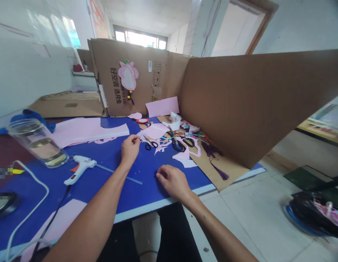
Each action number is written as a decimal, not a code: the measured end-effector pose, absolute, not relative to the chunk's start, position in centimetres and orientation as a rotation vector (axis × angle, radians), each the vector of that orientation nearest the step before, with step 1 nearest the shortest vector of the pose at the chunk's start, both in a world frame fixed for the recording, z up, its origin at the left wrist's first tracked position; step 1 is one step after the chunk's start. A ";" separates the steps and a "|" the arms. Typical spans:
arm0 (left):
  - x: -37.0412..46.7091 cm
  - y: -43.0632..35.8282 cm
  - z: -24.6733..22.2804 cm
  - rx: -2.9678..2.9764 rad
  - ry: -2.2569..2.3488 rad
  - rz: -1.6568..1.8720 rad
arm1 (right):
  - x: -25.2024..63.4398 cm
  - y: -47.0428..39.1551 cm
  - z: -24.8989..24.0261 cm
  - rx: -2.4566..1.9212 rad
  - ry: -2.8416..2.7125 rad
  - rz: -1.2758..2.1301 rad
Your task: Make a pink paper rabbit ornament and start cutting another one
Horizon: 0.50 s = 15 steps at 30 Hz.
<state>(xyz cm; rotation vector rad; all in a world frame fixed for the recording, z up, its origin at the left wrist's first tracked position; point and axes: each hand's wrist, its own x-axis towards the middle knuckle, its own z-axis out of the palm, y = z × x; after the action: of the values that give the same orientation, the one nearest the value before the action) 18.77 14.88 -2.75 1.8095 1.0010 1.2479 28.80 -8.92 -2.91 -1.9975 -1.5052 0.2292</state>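
My left hand point(130, 148) reaches over the blue tabletop with thumb and fingers pinched together. Whatever may be in the pinch is too small to make out. Just beyond its fingertips lie a pale pink paper piece point(155, 131) and small black-handled scissors point(150, 144). My right hand point(173, 181) rests near the table's front edge, its fingers loosely curled and nothing showing in them. To the left of my left forearm lies a white glue gun point(81, 168); a clear glue stick point(131, 179) extends from its rear and passes behind that forearm.
Paper scraps, larger scissors point(177, 144) and a purple tassel point(219, 171) lie on the right. Cardboard panels point(226, 102) stand behind, one bearing a pink paper flower point(128, 76). At left are a glass of liquid point(40, 145), large pink sheets point(76, 131) and a white cable point(39, 207).
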 end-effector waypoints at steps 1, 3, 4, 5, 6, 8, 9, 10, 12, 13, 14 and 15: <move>18.9 14.7 -2.9 1.847 0.981 1.220 | 28.9 -8.8 -2.6 -2.001 -1.519 0.273; 19.3 14.1 -3.1 1.936 0.933 1.129 | 29.2 -8.4 -1.7 -2.004 -1.563 0.361; 19.4 13.8 -3.1 1.979 0.919 1.096 | 29.5 -8.1 -1.2 -2.003 -1.591 0.390; 19.5 13.4 -3.1 2.009 0.912 1.061 | 29.9 -7.5 -0.7 -2.003 -1.617 0.394; 19.6 13.1 -3.1 2.020 0.912 1.028 | 30.4 -6.8 -0.1 -2.004 -1.628 0.371; 19.7 12.6 -3.0 2.055 0.906 0.978 | 31.6 -4.5 1.1 -1.976 -1.606 0.287; 19.7 12.4 -2.9 2.063 0.911 0.974 | 32.2 -3.1 1.6 -1.949 -1.581 0.243; 19.6 12.2 -2.8 2.068 0.917 0.975 | 32.8 -1.5 2.1 -1.922 -1.546 0.205; 19.5 11.9 -2.5 2.085 0.948 0.967 | 33.7 1.8 2.6 -1.878 -1.464 0.215; 19.4 11.8 -2.3 2.098 0.968 0.963 | 33.8 3.3 2.6 -1.854 -1.420 0.235; 19.3 11.7 -2.2 2.115 0.988 0.956 | 33.8 4.6 2.4 -1.825 -1.419 0.244; 19.2 11.7 -2.1 2.131 1.012 0.953 | 33.5 5.6 2.0 -1.801 -1.424 0.244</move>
<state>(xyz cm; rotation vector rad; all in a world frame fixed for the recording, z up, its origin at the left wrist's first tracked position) 19.16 11.72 -2.11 2.1307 1.0120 0.9531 33.55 5.64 1.99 -1.8010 -1.4240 0.2442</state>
